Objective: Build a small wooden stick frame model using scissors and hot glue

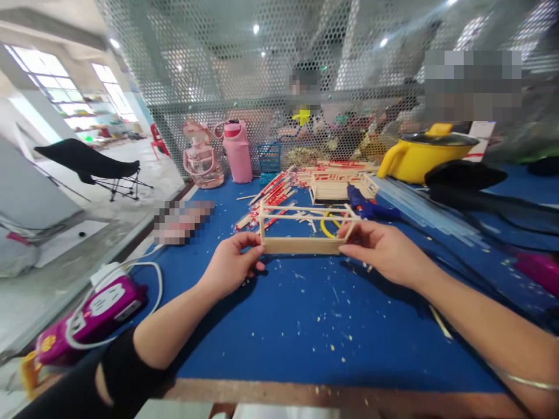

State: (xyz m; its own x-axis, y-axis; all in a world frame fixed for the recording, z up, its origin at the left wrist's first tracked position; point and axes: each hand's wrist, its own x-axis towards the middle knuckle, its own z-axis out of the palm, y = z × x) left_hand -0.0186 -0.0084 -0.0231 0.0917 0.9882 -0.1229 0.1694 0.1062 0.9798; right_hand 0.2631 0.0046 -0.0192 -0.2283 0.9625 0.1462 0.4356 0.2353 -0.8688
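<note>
A small wooden stick frame [301,245], box-shaped with a solid lower side and thin rails above, is held between both hands over the blue tabletop [297,326]. My left hand [233,259] pinches its left end between thumb and fingers. At the opposite end, my right hand [378,251] grips the lower corner the same way. Just behind the frame lies a blue glue gun [371,208], close to my right fingers. A second wooden stick frame [334,189] rests farther back. Red-and-white packets of sticks [273,198] are spread behind the held frame.
Two pink bottles [238,151] stand at the back left before a perforated metal screen [244,70]. A yellow pot [430,154] and clear glue sticks [428,209] are at right. A purple power strip [94,317] with a white cable lies left. People sit beyond the screen.
</note>
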